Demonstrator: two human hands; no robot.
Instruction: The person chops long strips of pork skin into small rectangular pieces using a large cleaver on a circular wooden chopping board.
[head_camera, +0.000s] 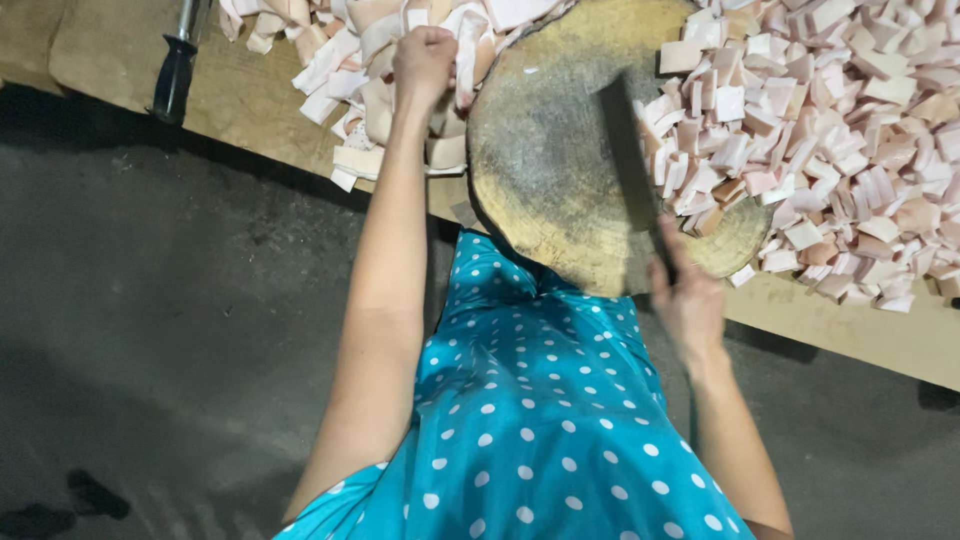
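Reaching into uncut pale meat strips (372, 60) left of the round chopping block (560, 150), the left hand (424, 58) pinched one strip, while the right hand (688, 295) gripped a cleaver (630, 165) beside cubed pieces (830, 130) on the desk (870, 335).

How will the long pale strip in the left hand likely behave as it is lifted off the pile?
The strip probably hangs floppy: it droops from the left hand. It likely feels slippery, since the pile of strips looks glossy and fatty. Its thin cut suggests it is light.
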